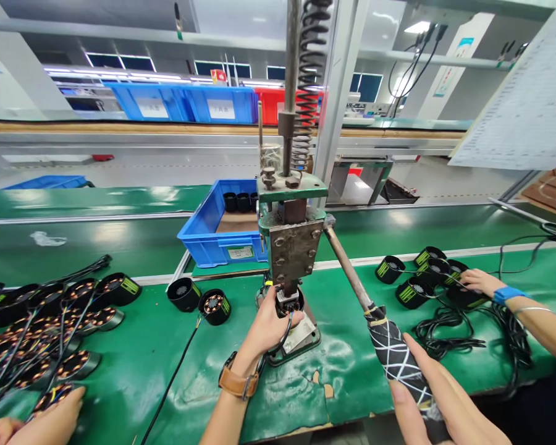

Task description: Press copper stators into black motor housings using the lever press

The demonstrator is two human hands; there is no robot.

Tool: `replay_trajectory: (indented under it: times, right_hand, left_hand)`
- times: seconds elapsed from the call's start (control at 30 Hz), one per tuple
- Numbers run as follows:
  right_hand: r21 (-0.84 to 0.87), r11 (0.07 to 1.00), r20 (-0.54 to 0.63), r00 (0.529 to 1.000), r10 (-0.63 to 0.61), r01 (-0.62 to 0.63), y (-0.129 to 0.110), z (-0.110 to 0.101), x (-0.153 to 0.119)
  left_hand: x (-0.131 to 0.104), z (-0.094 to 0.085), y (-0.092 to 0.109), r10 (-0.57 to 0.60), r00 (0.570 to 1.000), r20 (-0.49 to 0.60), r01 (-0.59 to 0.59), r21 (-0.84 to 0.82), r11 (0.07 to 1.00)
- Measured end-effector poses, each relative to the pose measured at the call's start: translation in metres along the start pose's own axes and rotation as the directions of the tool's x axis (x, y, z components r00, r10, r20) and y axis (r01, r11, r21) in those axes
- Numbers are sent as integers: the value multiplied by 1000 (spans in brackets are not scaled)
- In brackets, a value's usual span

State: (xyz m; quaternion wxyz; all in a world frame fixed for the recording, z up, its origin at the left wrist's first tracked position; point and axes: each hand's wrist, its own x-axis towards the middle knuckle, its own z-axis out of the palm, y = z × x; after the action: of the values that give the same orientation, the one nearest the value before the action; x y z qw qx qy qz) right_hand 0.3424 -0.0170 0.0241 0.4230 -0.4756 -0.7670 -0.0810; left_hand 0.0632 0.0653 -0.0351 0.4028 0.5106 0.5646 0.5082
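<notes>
1. The left hand (265, 324) has its grip closed around a small black round motor part (289, 301), fingers curled about its side and thumb on top. It steadies the part on the base plate (301, 339) directly under the ram of the hand press (291, 247), presumably so the part stays centred beneath the tool.
2. The right hand (429, 386) is wrapped around the taped handle (396, 358) of the press lever, palm and fingers closed along the lower end. The lever slopes up and left to the press body; a grip far out on it would give the most leverage.
3. A black cable runs from the held part down past the left wrist, which wears a watch with a brown strap (236, 383).
4. Just left of the press on the green counter (134, 371) stand two more black motor parts (199, 300), one showing its copper windings, within easy reach of the left hand.
5. Farther left lies a crowded batch of wound stators with leads (41, 321); another person's hand (50, 420) rests at the lower-left edge beside them.
6. To the right, a different person's hand (479, 281), with a blue wristband, touches a cluster of black housings with green labels (426, 275) and tangled cables.
7. Behind the press sits a blue bin (213, 238) holding a few black parts.
</notes>
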Motion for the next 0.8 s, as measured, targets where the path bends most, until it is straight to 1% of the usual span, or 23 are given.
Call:
replay_trajectory:
  times: [0.1, 0.27, 0.37, 0.47, 0.67, 0.8]
  right_hand:
    - [27, 1000, -30, 999, 14, -14, -1, 3, 0]
    - [45, 999, -34, 999, 10, -8, -2, 8, -1]
    - [63, 998, -51, 999, 11, -8, -2, 10, -2]
    - [65, 998, -44, 999, 11, -8, -1, 10, -2]
    - [41, 999, 0, 1000, 5, -5, 0, 6, 1]
    - [94, 994, -61, 996, 67, -61, -5, 10, -1]
  left_hand:
    - [0, 0, 1, 6, 1000, 9, -6, -2, 1000]
    - [0, 0, 0, -11, 1000, 19, 11, -9, 1000]
    - [0, -1, -2, 1, 1000, 27, -1, -3, 1000]
    - [0, -1, -3, 17, 999, 28, -17, -3, 1000]
    - [1, 0, -2, 8, 1000, 27, -8, 8, 1000]
    - [0, 1, -2, -19, 1000, 3, 19, 33, 999]
